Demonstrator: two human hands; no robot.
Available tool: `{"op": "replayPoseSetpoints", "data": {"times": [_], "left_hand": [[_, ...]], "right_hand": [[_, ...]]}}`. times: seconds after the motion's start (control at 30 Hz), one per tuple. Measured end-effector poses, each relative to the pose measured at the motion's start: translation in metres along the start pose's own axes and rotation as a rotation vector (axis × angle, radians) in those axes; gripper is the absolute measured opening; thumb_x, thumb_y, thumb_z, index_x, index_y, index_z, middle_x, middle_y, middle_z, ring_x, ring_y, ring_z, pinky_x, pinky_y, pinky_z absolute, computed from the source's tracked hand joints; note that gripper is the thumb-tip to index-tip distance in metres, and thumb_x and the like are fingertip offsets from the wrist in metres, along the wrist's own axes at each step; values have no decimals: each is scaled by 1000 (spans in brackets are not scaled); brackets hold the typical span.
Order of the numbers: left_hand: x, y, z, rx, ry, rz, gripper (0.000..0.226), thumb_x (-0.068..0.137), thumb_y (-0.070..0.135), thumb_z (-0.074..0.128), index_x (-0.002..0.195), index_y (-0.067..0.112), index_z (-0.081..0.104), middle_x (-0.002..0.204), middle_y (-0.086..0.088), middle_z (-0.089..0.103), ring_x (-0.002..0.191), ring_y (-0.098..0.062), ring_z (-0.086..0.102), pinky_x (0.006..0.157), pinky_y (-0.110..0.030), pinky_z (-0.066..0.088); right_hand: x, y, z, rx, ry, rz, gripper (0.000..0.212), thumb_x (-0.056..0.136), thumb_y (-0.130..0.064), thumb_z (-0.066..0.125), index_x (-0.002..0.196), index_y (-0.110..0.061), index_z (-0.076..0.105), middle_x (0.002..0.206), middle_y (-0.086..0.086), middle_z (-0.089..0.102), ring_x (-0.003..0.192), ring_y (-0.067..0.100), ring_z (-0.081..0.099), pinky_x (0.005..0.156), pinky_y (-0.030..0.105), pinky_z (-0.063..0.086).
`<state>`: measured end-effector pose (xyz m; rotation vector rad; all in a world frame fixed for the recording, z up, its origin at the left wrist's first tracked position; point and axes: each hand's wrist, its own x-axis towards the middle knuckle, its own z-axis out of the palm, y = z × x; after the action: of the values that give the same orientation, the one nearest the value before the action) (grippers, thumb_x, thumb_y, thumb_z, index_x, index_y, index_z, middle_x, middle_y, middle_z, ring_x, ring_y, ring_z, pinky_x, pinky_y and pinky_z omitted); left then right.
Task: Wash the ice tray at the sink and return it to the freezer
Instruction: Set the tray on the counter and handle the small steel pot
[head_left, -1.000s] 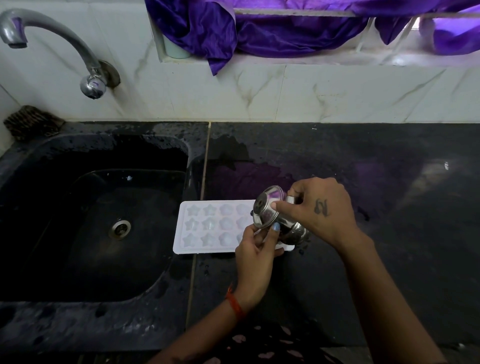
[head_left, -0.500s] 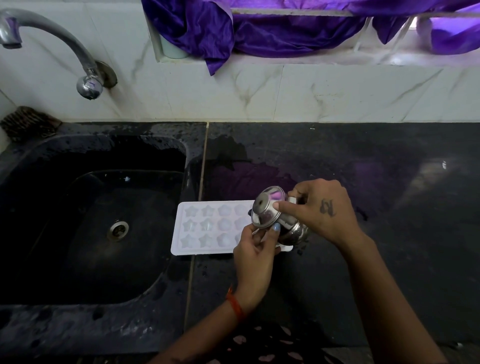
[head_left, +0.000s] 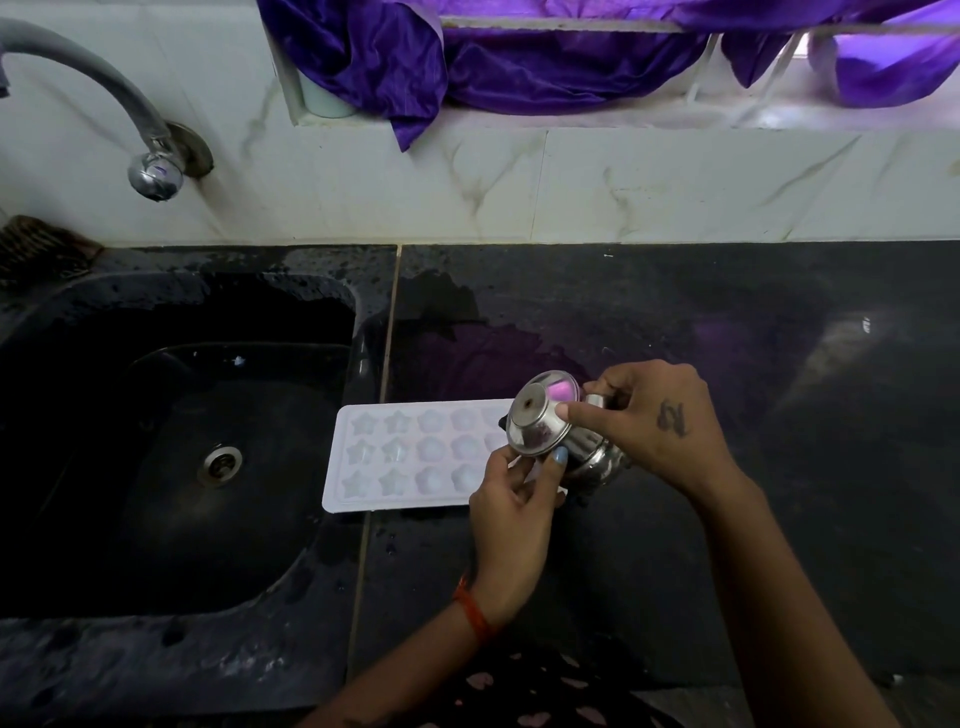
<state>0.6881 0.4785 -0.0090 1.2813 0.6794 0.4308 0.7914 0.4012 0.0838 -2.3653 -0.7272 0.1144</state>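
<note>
Tray (head_left: 410, 454), white w/ star & round moulds, lies flat on the black bench (head_left: 727, 545) at its left edge, right beside the sink (head_left: 171, 441); its left end sticks out a bit over the sink's rim. Moulds look pale/frosty; can't tell if they hold ice or water. Tray's right end is hidden behind the hands & the pot.

Pot (head_left: 558, 434), small steel vessel, is held tilted on its side just above the tray's right end, round base facing the camera, purple glint on it. Can't tell whether it touches the tray.

Left hand (head_left: 517, 512) comes up from below, fingers curled, thumb w/ blue nail pressed on the pot's lower rim, so it pinches the pot from underneath. Orange thread round that wrist. Right hand (head_left: 652, 421) reaches in from the right, fingers wrapped round the pot's body, index tip on the base rim; dark mark on the back of the hand.

Bench is wet in patches near the seam behind the tray. Sink is dark, drain (head_left: 221, 463) in the middle, droplets on its rim. Tap (head_left: 104, 104) curves out from the marble wall at the far left corner, spout cut off by the frame edge. Brush-like scrubber (head_left: 36, 249) sits at the far left edge. Purple cloth (head_left: 519, 57) drapes over the ledge above the wall.
</note>
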Motion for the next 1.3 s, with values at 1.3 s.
{"op": "replayPoseSetpoints", "data": {"times": [1.3], "left_hand": [[-10, -7, 23, 162, 48, 114, 20, 83, 46, 65, 101, 39, 60, 94, 13, 73, 88, -6, 70, 81, -39, 57]], "right_hand": [[-6, 25, -12, 68, 17, -10, 33, 71, -46, 74, 59, -17, 65, 56, -2, 66, 57, 13, 64, 58, 35, 54]]}}
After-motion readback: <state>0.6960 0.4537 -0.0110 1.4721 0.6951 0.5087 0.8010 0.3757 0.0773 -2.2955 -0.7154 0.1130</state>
